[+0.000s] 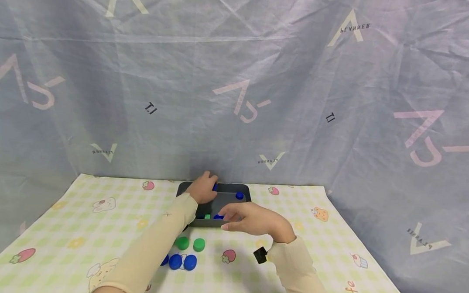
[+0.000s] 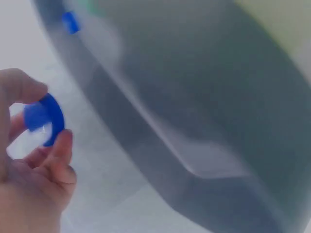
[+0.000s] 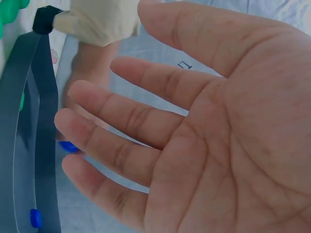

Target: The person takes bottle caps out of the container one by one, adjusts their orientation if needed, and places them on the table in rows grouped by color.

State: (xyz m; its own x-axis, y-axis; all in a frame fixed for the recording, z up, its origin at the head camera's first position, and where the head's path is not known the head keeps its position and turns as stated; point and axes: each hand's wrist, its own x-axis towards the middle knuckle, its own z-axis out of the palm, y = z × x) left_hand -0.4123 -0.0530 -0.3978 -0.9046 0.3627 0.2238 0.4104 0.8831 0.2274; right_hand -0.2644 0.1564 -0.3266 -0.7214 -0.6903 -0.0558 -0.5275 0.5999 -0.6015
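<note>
My left hand (image 1: 203, 189) reaches over the far left part of a dark grey tray (image 1: 227, 202). Between thumb and fingertips it pinches a round blue bottle cap (image 2: 57, 116), held up on edge. Inside the tray, one blue cap (image 1: 239, 195) lies at the far right, while a second blue cap (image 1: 217, 217) and a green cap (image 1: 207, 216) lie along the near side. My right hand (image 1: 251, 218) hovers at the tray's near right corner. Its palm holds nothing in the right wrist view, and the fingers are extended and slightly bent.
Nearer on the checked tablecloth (image 1: 109, 228) lie two green caps (image 1: 198, 244) and several blue caps (image 1: 190, 262), partly hidden by the left sleeve. A grey printed curtain (image 1: 235, 133) hangs right behind the tray. A small black block (image 1: 260, 255) sits at the right cuff.
</note>
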